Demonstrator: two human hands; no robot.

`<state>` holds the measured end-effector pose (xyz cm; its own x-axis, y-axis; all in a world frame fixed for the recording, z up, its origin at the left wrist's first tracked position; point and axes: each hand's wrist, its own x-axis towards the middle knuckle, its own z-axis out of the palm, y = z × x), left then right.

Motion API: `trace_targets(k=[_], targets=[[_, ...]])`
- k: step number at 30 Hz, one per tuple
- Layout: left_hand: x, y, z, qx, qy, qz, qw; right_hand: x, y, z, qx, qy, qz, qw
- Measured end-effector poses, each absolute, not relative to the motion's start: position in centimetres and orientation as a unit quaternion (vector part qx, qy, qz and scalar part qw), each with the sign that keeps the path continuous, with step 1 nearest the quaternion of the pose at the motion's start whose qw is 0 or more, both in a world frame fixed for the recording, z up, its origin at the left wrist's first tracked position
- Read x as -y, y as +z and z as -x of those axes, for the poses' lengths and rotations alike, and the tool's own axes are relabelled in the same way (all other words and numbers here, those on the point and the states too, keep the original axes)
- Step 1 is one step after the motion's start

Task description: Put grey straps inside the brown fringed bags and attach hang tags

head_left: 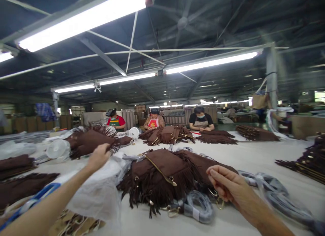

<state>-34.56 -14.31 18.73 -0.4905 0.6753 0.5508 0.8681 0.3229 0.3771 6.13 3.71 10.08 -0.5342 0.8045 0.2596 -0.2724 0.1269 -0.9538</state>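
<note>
My left hand (pixel 98 157) reaches far out over a heap of clear plastic bags (pixel 99 185), its fingers curled down at the edge of a brown fringed bag (pixel 86 141); what they grip is hidden. My right hand (pixel 224 183) hovers at the right of a pile of brown fringed bags (pixel 162 177) with gold chain straps, fingers bent loosely and pressed together. Whether it holds anything is unclear. A blue band (pixel 38 195) sits on my left forearm.
Grey wrapped coils (pixel 199 204) lie on the white table (pixel 254 155) beside the pile. More brown fringed bags (pixel 167 134) are stacked farther back and at the right edge (pixel 309 160). Three people (pixel 200 119) sit at the table's far end.
</note>
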Motion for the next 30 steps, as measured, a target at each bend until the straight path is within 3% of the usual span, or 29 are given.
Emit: trace_targets(k=[6, 11, 17, 20, 23, 27, 30], targets=[[3.1, 7.7, 27.2, 0.719, -0.172, 0.657, 0.147, -4.4, 8.7, -4.7, 0.7, 0.568, 0.24, 0.36], [-1.9, 8.0, 23.7, 0.684, -0.074, 0.706, 0.169, -5.0, 8.5, -5.1, 0.725, 0.548, 0.24, 0.343], [1.3, 9.6, 16.5, 0.603, -0.055, 0.767, 0.211, -5.2, 9.3, -5.8, 0.739, 0.482, 0.305, 0.358], [3.9, 6.3, 11.8, 0.543, -0.066, 0.808, 0.219, -5.2, 8.8, -6.3, 0.764, 0.444, 0.362, 0.296], [5.7, 2.4, 9.9, 0.53, -0.043, 0.832, 0.156, -5.0, 7.5, -6.5, 0.819, 0.385, 0.363, 0.222], [8.0, 1.7, 14.1, 0.583, -0.041, 0.808, 0.072, -3.8, 5.5, -5.3, 0.877, 0.276, 0.331, 0.211], [9.6, 3.5, 20.3, 0.698, -0.07, 0.704, 0.109, -1.1, 4.1, -2.9, 0.852, 0.364, 0.315, 0.205]])
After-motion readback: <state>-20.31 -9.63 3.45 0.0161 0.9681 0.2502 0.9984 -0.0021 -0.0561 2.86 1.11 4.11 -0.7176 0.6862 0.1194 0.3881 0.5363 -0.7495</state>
